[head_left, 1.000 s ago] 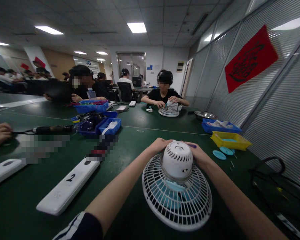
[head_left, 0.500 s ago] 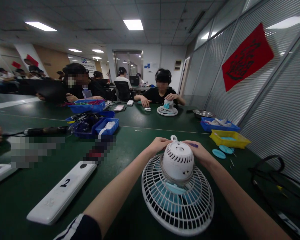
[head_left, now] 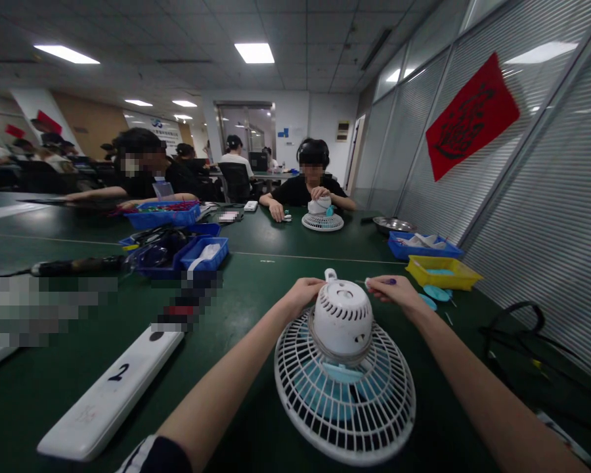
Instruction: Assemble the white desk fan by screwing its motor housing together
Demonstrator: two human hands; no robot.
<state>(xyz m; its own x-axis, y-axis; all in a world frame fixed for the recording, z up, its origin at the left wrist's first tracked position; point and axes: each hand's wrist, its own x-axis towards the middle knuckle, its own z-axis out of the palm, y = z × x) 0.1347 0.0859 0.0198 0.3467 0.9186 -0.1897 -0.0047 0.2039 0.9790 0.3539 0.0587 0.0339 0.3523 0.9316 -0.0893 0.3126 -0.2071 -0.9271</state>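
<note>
Table point(head_left: 256, 302), dark green, fills most of the lower view I get through the head camera, with a pale seam crossing it. At its far side I see a person in black point(head_left: 291, 192), one hand on top of a second fan point(head_left: 322, 225) and the other resting on the table. The fan point(head_left: 347, 420) I am working with lies grille down at the near edge, between the two forearms. Its white motor housing point(head_left: 343, 322) faces up, and light blue blades point(head_left: 320, 391) show through the bars. A long white bar point(head_left: 113, 387) marked 2 lies to the left, its far end lost in a blurred patch. Over on my right I have looped black cable point(head_left: 540, 315), then a blue tray point(head_left: 423, 251) of white pieces and a yellow tray point(head_left: 446, 280).

The left hand point(head_left: 303, 294) reaches the housing's far left side, fingertips close to the small loop point(head_left: 330, 274) there; I cannot tell whether that grip pinches anything. The right hand point(head_left: 396, 292) is just beyond the housing's right side, thumb and fingers pressed together. Light blue discs point(head_left: 437, 293) lie past it, near the yellow tray. Slimmer than those is the purple-ended tool point(head_left: 390, 282) pinched in the right grip, its thin shaft pointing left. Smallest, I make out a metal pin point(head_left: 448, 319) nearby.
</note>
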